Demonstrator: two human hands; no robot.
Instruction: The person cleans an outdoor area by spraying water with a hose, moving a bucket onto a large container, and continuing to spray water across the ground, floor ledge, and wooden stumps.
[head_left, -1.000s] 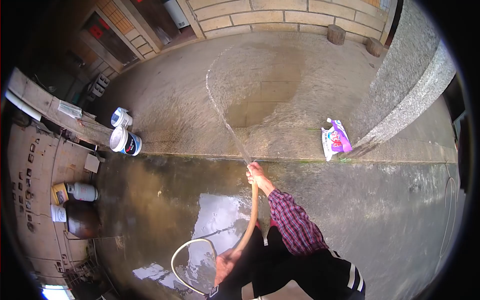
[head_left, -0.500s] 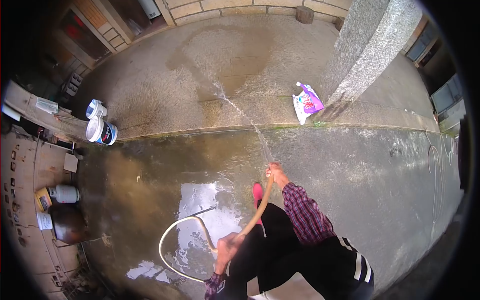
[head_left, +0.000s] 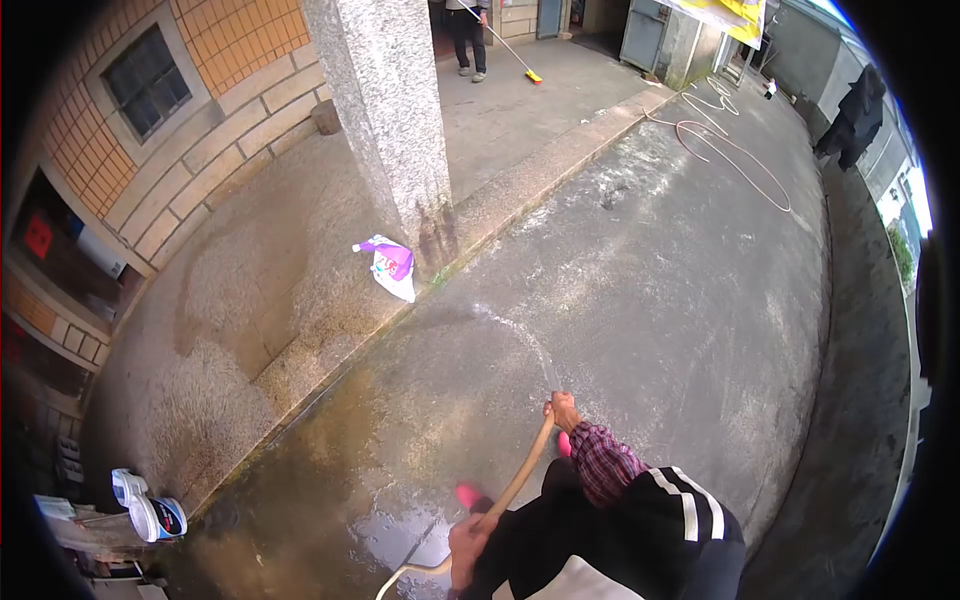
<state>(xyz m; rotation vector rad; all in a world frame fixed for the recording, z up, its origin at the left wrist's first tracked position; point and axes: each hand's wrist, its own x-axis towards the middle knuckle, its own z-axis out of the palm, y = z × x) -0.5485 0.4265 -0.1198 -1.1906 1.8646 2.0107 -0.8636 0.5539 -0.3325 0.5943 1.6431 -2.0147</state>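
My right hand (head_left: 563,408) is wrapped round the front end of a tan hose (head_left: 527,465), and a stream of water (head_left: 522,333) sprays from it onto the grey concrete. Lower down, my left hand (head_left: 467,545) grips the same hose near my body. Behind that hand the hose curves off at the bottom edge. A white and purple bag (head_left: 388,266) leans at the foot of the stone pillar (head_left: 391,110), up and left of the spray.
A raised step edge (head_left: 320,388) runs diagonally across the yard. Two buckets (head_left: 157,518) stand at lower left. Beyond the pillar a person (head_left: 469,38) holds a broom (head_left: 533,76). Another hose (head_left: 735,148) lies coiled at upper right. Dark clothing (head_left: 852,118) hangs at right.
The view has swung right, bringing the person with the broom into sight. The water has moved from the raised floor to the lower concrete. Both hands still hold the hose.
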